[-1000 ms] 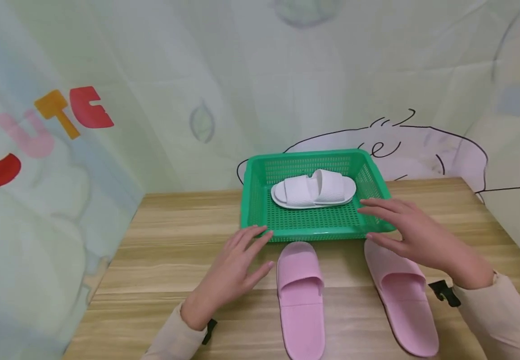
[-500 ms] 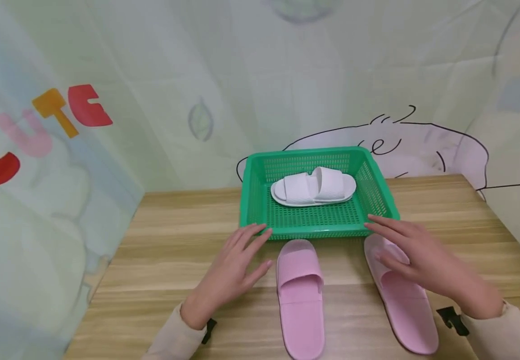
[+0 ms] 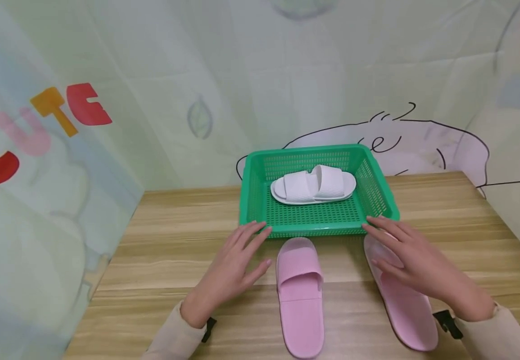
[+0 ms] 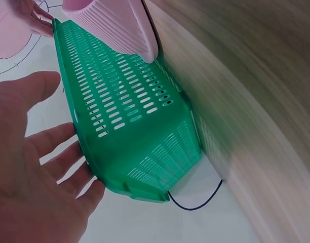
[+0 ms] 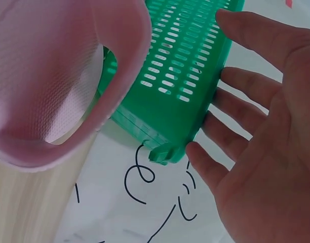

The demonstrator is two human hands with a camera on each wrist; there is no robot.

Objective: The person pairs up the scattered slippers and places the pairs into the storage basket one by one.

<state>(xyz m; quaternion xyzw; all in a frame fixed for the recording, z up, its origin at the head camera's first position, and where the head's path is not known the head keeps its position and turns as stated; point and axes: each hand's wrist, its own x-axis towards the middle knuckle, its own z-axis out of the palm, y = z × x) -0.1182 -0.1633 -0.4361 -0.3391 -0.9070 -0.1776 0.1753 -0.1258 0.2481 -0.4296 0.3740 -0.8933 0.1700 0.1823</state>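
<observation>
A green perforated basket (image 3: 314,230) sits at the back of the table with a pair of white slippers (image 3: 314,186) inside, one nested in the other. My left hand (image 3: 228,272), fingers spread, touches the basket's near left rim; the left wrist view shows its fingertips (image 4: 69,129) at that rim (image 4: 74,116). My right hand (image 3: 426,267) is at the near right corner, over the right pink slipper (image 3: 408,310), its fingertips (image 5: 228,75) at the rim (image 5: 198,121). The left pink slipper (image 3: 302,300) lies between the hands. Neither hand grips anything.
The wooden table (image 3: 169,240) runs up to a printed cloth backdrop (image 3: 241,75) with letters and a line drawing. Both pink slippers lie in front of the basket, toes toward it. Black straps (image 3: 448,324) show at the wrists.
My right hand has drawn back from over the basket's inside to its near right rim. My left hand has barely moved. The basket and slippers look unchanged.
</observation>
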